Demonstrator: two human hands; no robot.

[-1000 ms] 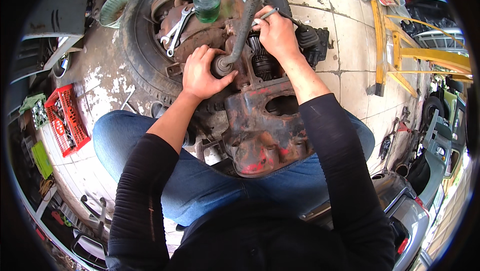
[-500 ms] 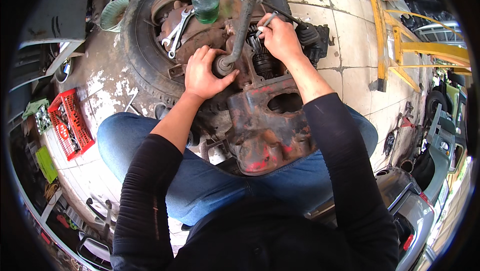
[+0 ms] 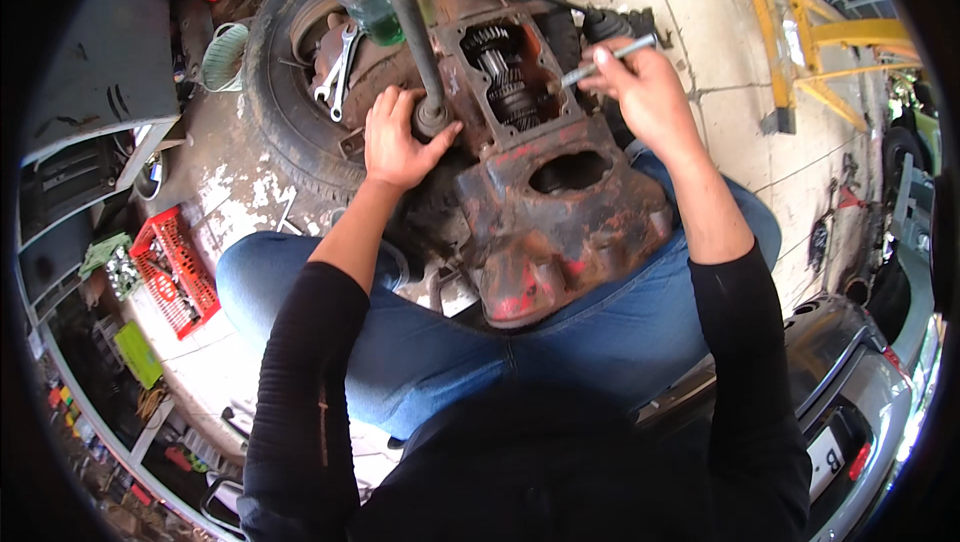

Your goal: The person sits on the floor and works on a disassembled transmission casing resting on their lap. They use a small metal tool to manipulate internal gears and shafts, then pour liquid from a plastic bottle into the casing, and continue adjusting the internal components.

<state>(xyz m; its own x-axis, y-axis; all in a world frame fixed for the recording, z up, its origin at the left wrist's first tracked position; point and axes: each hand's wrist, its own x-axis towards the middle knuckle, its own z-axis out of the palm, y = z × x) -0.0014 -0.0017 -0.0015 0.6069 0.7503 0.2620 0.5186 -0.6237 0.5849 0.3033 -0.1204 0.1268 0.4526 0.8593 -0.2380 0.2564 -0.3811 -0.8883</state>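
A rusty gearbox housing [image 3: 575, 217] lies between my knees, its upper opening showing toothed gears [image 3: 508, 92]. My left hand [image 3: 398, 145] is wrapped round the dark collar at the foot of a long gear lever [image 3: 405, 27], left of that opening. In my right hand [image 3: 650, 102] a thin grey metal rod [image 3: 632, 48] is pinched between thumb and fingers. The rod's tip is by the right rim of the opening; whether it touches cannot be told. Two spanners [image 3: 345, 67] and a clear bottle of green liquid [image 3: 372, 4] rest beyond my left hand.
A large tyre [image 3: 265, 107] lies under the far side of the gearbox. Left are a mesh basket [image 3: 224, 54], a red crate [image 3: 172, 272] and metal shelving [image 3: 95, 157]. A yellow frame [image 3: 790, 52] stands at far right, a grey car bumper [image 3: 850, 382] at near right.
My right hand has drawn the rod away from the opening, to the right, uncovering the gears. The lever leans further left under my left hand. The view has shifted slightly.
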